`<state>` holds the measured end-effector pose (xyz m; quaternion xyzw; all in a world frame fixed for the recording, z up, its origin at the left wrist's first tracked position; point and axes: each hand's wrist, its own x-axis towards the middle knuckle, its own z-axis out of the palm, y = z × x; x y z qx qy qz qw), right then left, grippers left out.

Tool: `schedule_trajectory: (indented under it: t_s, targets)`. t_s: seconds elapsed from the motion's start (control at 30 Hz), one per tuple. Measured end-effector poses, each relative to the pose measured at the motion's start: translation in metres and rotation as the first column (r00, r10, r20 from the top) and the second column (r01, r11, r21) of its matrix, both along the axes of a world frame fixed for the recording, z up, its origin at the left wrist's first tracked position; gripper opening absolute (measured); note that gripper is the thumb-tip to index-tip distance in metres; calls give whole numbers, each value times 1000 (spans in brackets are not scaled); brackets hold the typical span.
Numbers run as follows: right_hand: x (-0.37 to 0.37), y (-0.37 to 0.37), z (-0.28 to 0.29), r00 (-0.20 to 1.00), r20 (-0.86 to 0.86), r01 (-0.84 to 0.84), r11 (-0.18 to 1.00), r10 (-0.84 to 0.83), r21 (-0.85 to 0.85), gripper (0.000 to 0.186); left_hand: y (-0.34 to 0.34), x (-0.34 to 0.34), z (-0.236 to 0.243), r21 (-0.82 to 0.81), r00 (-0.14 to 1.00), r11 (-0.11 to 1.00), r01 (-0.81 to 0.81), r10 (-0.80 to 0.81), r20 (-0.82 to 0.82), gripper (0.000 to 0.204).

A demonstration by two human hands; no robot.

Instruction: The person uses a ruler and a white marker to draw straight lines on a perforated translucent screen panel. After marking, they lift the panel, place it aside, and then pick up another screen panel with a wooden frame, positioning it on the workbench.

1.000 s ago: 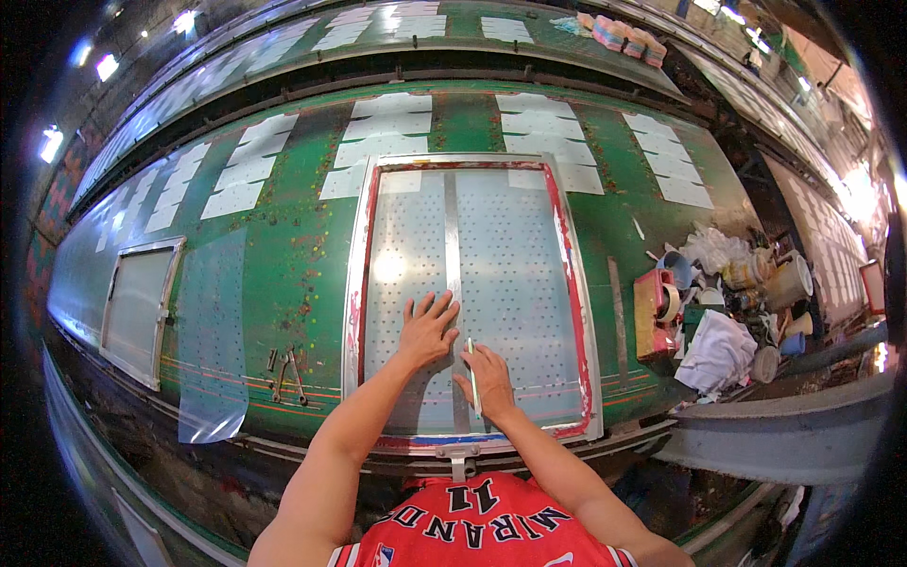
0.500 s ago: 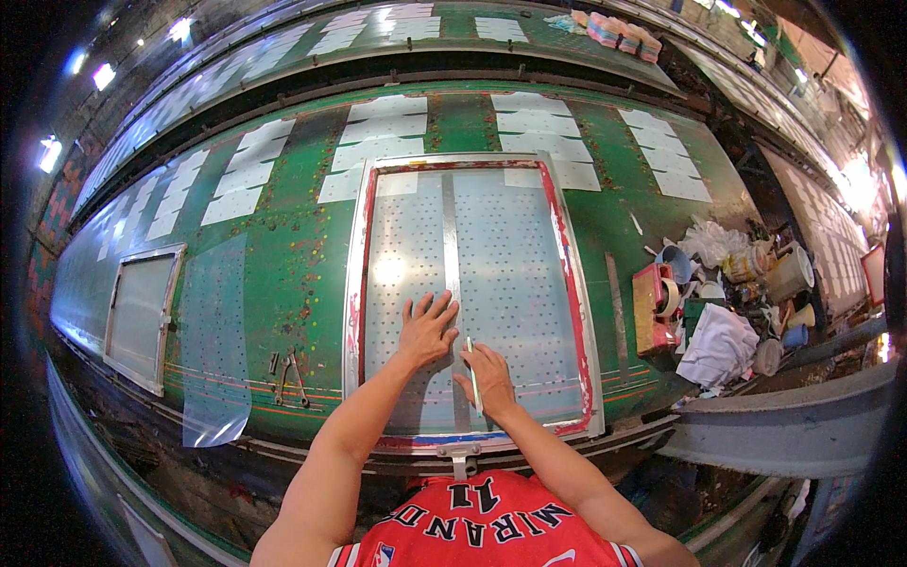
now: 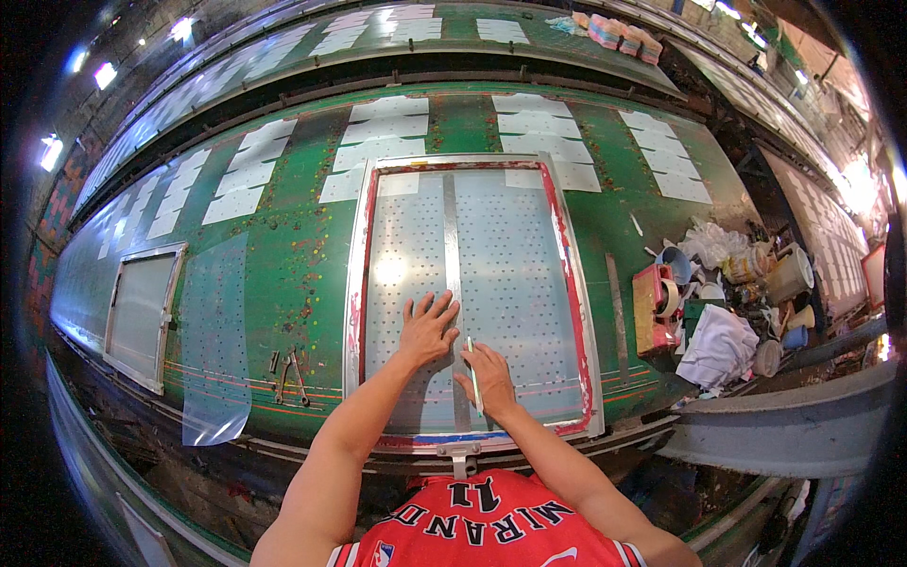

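Observation:
A large screen-printing frame [image 3: 357, 283], edged with red along its mesh, lies flat on the green table before me. Small dark marks pattern its translucent mesh. Lengthwise down the middle runs a long metal ruler [image 3: 451, 231]. My left hand [image 3: 430, 329] lies spread on the mesh, fingertips against the ruler's left side. In my right hand [image 3: 488, 375] is a slim pale green pen [image 3: 474, 378], gripped beside the ruler's right edge. Its tip points away from me, near the ruler.
To the left are wrenches [image 3: 292, 378], a clear film sheet [image 3: 213, 331] and a smaller screen frame [image 3: 142, 317]. Rows of white panels [image 3: 378, 132] cover the far table. At right stand a red tape dispenser [image 3: 654, 307], a white cloth [image 3: 718, 347] and several tubs [image 3: 789, 274].

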<state>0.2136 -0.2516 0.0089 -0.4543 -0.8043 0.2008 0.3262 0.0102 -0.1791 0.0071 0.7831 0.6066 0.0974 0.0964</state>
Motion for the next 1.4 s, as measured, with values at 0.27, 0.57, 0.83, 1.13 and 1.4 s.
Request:
schedule_trajectory:
  t_s: [0.27,0.57,0.83,1.13,1.4]
  targets:
    - [0,2,0,1000,-15,-3,1000,3,15,53,-5,2,2,32,999,999,16,-17,31,58]
    - [14,0,9,933,-292,116,942,-212,-314,32,-56,4,9,-92,997,992,81,-80,8,71]
    - [33,-32,23,878,-369,190,928,-306,-319,29,-92,4,14,-140,990,981,136,-139,-17,84]
    - [29,-58,21,902,-328,184,937,-281,-296,22,-95,5,19,-172,990,975,138,-140,2,88]
    - [22,-63,15,895,-296,243,922,-333,-301,15,-93,3,16,-189,990,972,142,-144,5,88]
